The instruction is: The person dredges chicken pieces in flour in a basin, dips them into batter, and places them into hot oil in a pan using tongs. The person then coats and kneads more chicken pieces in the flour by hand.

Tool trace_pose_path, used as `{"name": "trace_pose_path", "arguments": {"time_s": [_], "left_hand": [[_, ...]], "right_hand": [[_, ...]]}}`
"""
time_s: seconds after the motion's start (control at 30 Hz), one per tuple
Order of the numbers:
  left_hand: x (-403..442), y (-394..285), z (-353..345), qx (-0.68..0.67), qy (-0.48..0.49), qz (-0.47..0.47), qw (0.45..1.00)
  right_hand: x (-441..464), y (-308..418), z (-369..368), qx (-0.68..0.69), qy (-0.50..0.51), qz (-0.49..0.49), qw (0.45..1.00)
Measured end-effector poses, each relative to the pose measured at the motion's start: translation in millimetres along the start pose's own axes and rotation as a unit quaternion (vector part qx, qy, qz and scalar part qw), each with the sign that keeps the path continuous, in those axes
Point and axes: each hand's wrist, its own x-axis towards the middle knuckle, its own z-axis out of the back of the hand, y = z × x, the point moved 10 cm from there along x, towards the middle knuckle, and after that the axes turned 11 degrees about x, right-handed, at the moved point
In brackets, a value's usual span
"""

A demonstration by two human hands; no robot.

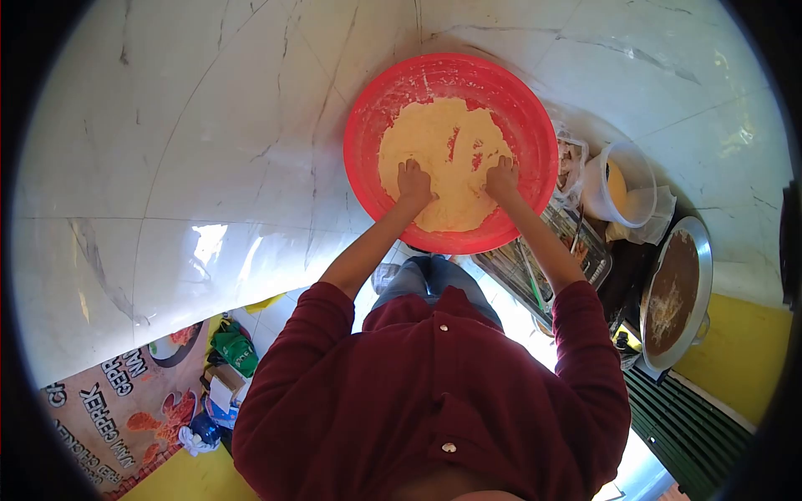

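Note:
A wide red plastic basin (pixel 362 167) sits in front of me, with pale yellow flour (pixel 447 196) spread over its bottom. Red streaks of bare basin show through the powder near the middle. In the left part of the flour is my left hand (pixel 415 182), fingers curled into it and thumb out to the side. My right hand (pixel 503 178) is in the flour near the basin's right side, its fingers also bent down into the powder. The fingertips of both hands are partly hidden.
Right of the basin are a clear plastic tub (pixel 639 184) with something yellow inside, a plastic bag of pale pieces (pixel 570 167) and a wire-covered tray (pixel 597 255). A large metal pan (pixel 703 275) of brown contents stands farther right. White marbled tiles (pixel 251 125) surround the basin.

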Motion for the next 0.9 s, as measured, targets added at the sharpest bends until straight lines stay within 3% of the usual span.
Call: {"name": "trace_pose_path", "arguments": {"time_s": [0.13, 0.3, 0.37, 0.4, 0.47, 0.5, 0.57, 0.6, 0.67, 0.7, 0.77, 0.83, 0.9], "left_hand": [[7.7, -24.7, -20.9, 0.049, 0.027, -0.013, 0.998], [9.0, -32.2, -41.8, -0.058, 0.113, -0.013, 0.992], [7.5, -33.4, -44.3, -0.086, 0.116, -0.014, 0.989], [5.6, -33.0, -43.3, -0.114, 0.121, -0.015, 0.986], [3.8, -22.6, -41.7, -0.15, 0.127, -0.001, 0.981], [1.8, -16.2, -38.0, -0.187, 0.134, 0.01, 0.973], [-0.3, 4.4, -26.0, -0.222, 0.153, 0.018, 0.963], [-2.8, 16.1, -21.0, -0.256, 0.174, 0.026, 0.951], [-6.0, 41.2, 2.4, -0.215, 0.119, 0.035, 0.969], [-5.8, 51.5, 14.6, -0.173, 0.062, 0.042, 0.982], [-5.3, 59.3, 15.4, -0.112, 0.04, 0.044, 0.992], [-0.4, 56.6, 3.1, -0.051, 0.015, 0.047, 0.997], [17.3, 37.6, -44.3, 0.119, 0.004, 0.035, 0.992]], "right_hand": [[3.2, 6.3, -23.1, -0.024, 0.048, -0.001, 0.999], [0.5, 28.3, -29.8, 0.022, 0.105, 0.023, 0.994], [6.1, 27.9, -70.9, 0.142, 0.228, -0.03, 0.963], [9.8, 28.4, -71.3, 0.141, 0.226, -0.029, 0.963], [6.9, 33.2, -87.0, 0.238, 0.314, -0.037, 0.918], [5.3, 28.6, -80.7, 0.237, 0.313, -0.037, 0.919], [2.8, 31.5, -54.8, 0.425, 0.283, -0.016, 0.86], [12.9, 23.4, -54.8, 0.424, 0.283, -0.014, 0.86], [35.5, 12.3, -65.6, 0.226, 0.307, 0.076, 0.921], [23.4, 15.7, -51.4, 0.226, 0.309, 0.076, 0.921], [4.6, -6.1, 47.2, 0.036, 0.039, -0.043, 0.998], [13.2, -13.8, 33.4, -0.041, 0.025, -0.042, 0.998], [24.2, -15.7, 1.6, -0.119, 0.007, -0.041, 0.992]]}}
